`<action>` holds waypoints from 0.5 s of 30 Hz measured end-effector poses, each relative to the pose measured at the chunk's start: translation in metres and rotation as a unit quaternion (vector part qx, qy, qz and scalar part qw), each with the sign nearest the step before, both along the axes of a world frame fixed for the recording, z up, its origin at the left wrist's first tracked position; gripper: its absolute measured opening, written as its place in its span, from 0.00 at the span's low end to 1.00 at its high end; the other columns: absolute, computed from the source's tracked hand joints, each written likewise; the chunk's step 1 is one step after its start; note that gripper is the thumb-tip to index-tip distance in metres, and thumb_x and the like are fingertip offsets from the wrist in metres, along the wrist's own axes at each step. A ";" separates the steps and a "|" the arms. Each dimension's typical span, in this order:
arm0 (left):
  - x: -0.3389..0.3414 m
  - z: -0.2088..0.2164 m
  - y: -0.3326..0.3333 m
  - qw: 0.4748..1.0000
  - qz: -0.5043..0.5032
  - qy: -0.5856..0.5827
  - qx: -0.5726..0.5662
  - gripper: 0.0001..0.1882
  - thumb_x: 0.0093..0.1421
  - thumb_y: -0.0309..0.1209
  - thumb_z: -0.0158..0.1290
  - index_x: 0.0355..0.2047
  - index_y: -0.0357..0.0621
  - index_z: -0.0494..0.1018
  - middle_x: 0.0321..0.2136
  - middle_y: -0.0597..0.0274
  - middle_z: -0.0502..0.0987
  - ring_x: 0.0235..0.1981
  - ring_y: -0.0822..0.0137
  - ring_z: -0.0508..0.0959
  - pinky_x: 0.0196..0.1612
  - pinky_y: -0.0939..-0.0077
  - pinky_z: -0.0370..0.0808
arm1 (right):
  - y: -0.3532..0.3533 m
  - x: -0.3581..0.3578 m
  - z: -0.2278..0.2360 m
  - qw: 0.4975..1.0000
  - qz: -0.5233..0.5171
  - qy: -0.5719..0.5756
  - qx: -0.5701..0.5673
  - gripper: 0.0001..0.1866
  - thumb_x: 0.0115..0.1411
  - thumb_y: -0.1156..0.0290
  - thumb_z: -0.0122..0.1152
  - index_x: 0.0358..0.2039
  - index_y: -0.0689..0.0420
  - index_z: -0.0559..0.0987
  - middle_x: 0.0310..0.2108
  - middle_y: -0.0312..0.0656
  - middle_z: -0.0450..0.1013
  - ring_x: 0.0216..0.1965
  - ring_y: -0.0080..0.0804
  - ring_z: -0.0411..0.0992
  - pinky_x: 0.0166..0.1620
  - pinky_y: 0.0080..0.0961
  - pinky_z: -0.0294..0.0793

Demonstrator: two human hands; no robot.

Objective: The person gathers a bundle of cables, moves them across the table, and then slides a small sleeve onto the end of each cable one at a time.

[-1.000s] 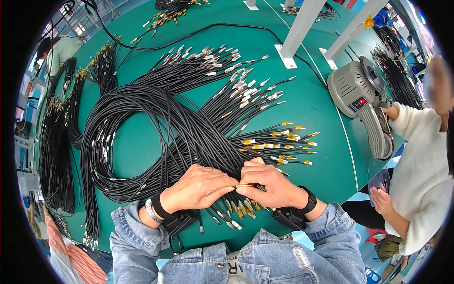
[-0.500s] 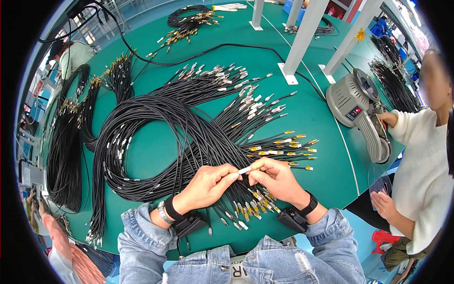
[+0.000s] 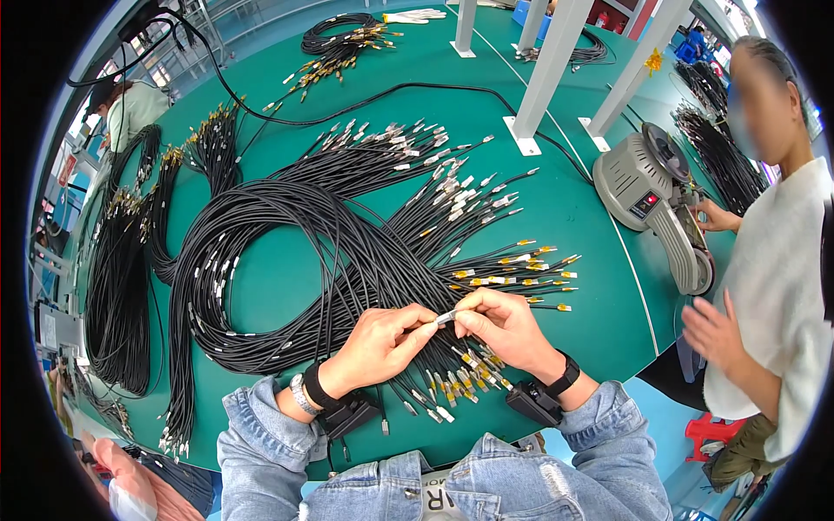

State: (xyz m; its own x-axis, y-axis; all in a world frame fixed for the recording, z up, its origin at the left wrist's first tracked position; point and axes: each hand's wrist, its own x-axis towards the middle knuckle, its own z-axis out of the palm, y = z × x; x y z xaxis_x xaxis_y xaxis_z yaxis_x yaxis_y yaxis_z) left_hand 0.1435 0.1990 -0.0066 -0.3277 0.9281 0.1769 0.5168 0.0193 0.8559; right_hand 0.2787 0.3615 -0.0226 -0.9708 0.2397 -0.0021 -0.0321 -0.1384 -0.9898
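Note:
Between my two hands is a short light piece [image 3: 446, 318] that looks like the labelled end of a cable. My left hand [image 3: 380, 340] pinches one end of it between thumb and forefinger. The other end is in the pinch of my right hand [image 3: 506, 328]. Beneath them lies a big coiled bundle of black cables [image 3: 261, 195] with white-tagged ends fanned out to the right. Yellow-tagged cable ends [image 3: 508, 276] spread just beyond my right hand, and more tagged cable ends [image 3: 465, 378] poke out below it.
More black cable bundles [image 3: 117, 304] hang along the left side, and another coil [image 3: 339, 39] lies at the back. A grey tape dispenser [image 3: 638, 187] stands at the right, near a co-worker's hand [image 3: 717, 334]. Grey metal posts [image 3: 552, 78] rise from the green table [image 3: 599, 347].
The light piece has turned slightly in my fingers and shows a greyer side. The co-worker's nearer hand has risen and opened; their other hand remains beside the tape dispenser.

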 end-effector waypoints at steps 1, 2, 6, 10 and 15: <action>0.001 0.004 0.000 1.000 0.002 0.000 -0.004 0.05 0.60 0.28 0.52 0.32 0.40 0.76 0.16 0.64 0.72 0.13 0.73 0.66 0.17 0.78 0.61 | 0.000 0.000 -0.001 1.000 -0.001 0.002 0.006 0.06 0.62 0.73 0.55 0.34 0.62 0.76 0.27 0.33 0.73 0.30 0.16 0.69 0.35 0.17 0.70; 0.002 0.006 0.000 1.000 0.005 0.000 -0.007 0.05 0.59 0.27 0.53 0.32 0.40 0.76 0.17 0.64 0.72 0.13 0.73 0.67 0.17 0.78 0.61 | 0.000 0.000 -0.001 1.000 -0.001 0.001 0.006 0.06 0.62 0.73 0.55 0.34 0.62 0.76 0.27 0.33 0.73 0.30 0.16 0.69 0.35 0.17 0.70; 0.005 -0.006 0.002 0.999 0.023 0.015 0.039 0.05 0.56 0.26 0.56 0.32 0.39 0.75 0.18 0.63 0.74 0.14 0.72 0.70 0.18 0.78 0.65 | -0.001 0.002 -0.002 1.000 -0.006 0.001 0.028 0.05 0.61 0.73 0.56 0.33 0.62 0.76 0.26 0.33 0.73 0.30 0.15 0.69 0.34 0.17 0.69; 0.005 -0.008 0.003 0.992 0.024 0.084 0.090 0.06 0.54 0.26 0.58 0.32 0.39 0.75 0.19 0.61 0.75 0.15 0.69 0.74 0.19 0.77 0.69 | -0.003 0.001 0.003 0.996 -0.004 -0.017 0.092 0.04 0.59 0.74 0.58 0.31 0.62 0.76 0.25 0.34 0.73 0.28 0.18 0.68 0.34 0.19 0.68; 0.003 -0.007 0.000 0.990 0.003 0.105 0.095 0.05 0.54 0.26 0.59 0.31 0.40 0.75 0.19 0.60 0.76 0.16 0.65 0.74 0.19 0.76 0.69 | -0.006 0.002 -0.001 0.976 -0.013 0.060 0.207 0.03 0.56 0.76 0.59 0.30 0.61 0.75 0.23 0.37 0.72 0.25 0.24 0.68 0.33 0.23 0.67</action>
